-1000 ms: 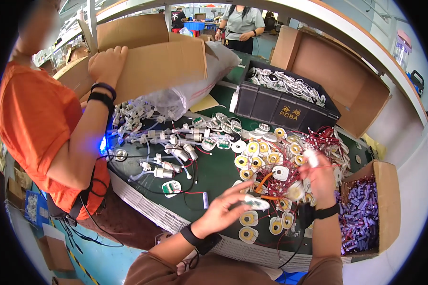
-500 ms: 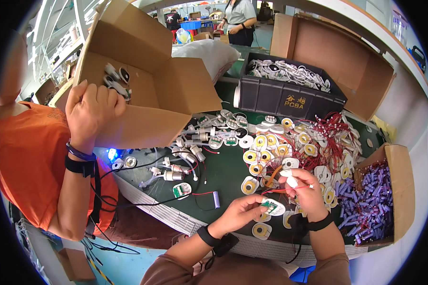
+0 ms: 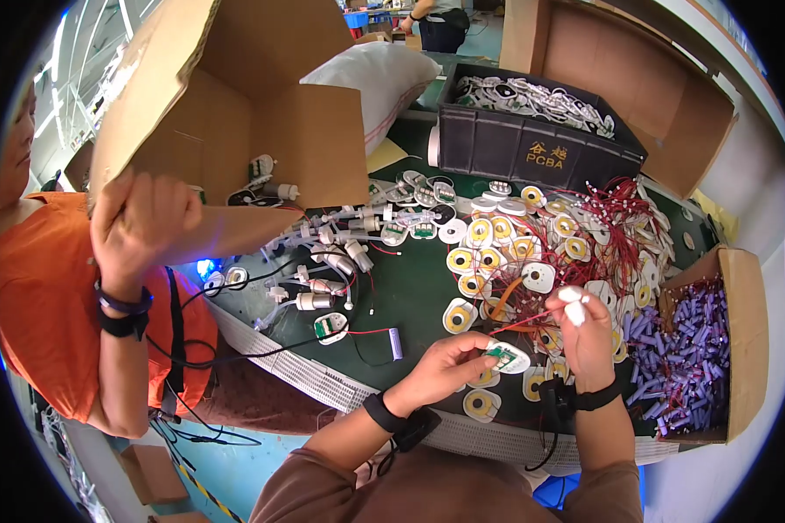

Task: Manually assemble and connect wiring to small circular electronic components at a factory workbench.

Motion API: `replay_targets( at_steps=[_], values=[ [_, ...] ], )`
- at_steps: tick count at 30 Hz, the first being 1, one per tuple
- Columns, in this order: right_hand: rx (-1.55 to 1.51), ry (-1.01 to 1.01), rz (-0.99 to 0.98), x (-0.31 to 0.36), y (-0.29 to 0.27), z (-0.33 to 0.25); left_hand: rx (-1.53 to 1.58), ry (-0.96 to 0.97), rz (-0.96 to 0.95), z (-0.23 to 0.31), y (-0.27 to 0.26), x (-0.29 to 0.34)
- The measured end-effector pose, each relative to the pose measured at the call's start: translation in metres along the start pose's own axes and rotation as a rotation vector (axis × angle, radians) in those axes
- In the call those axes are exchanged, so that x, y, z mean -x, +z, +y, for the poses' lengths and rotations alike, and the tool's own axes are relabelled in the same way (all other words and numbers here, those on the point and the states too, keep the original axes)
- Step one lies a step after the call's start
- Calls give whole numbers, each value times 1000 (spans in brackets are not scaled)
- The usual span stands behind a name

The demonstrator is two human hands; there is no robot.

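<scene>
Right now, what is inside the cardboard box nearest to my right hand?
The cardboard box holds many purple cylinders, heaped together, with thin red wires among them. The heap covers the bottom, so I cannot see what lies underneath.

Purple cells [image 3: 680, 357], heaped discs [image 3: 533, 271] and a black crate [image 3: 501, 150] mark an assembly workshop.
</scene>
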State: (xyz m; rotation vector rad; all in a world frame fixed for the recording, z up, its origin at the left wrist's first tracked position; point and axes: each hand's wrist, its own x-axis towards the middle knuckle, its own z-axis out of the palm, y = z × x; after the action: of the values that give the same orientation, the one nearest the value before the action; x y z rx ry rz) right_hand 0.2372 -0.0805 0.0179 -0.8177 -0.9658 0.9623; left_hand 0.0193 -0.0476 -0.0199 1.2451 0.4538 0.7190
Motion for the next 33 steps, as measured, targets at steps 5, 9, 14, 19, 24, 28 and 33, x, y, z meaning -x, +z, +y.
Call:
replay_targets(
  at_steps=[5,9,14,19,24,28,33],
  values=[
    [-369,-104,-19,-13,7,-15,-333,341,54,2,-5,-6],
    [81,57,-79,-3,13,-35,102,210,271,-1,-12,-7],
    [387,60,-253,11,22,13,34,136,293,-3,-8,-8],
    [781,-86,-253,18,42,17,-156,28,373,-3,-9,0],
    [870,-124,-254,21,36,31,-192,34,336,-10,-13,-3],
    [949,-145,-278,23,39,28,-249,44,315,-10,-10,1],
    [1023,-388,-284,26,42,25,-120,-44,311,-7,-5,4]
  ],
)
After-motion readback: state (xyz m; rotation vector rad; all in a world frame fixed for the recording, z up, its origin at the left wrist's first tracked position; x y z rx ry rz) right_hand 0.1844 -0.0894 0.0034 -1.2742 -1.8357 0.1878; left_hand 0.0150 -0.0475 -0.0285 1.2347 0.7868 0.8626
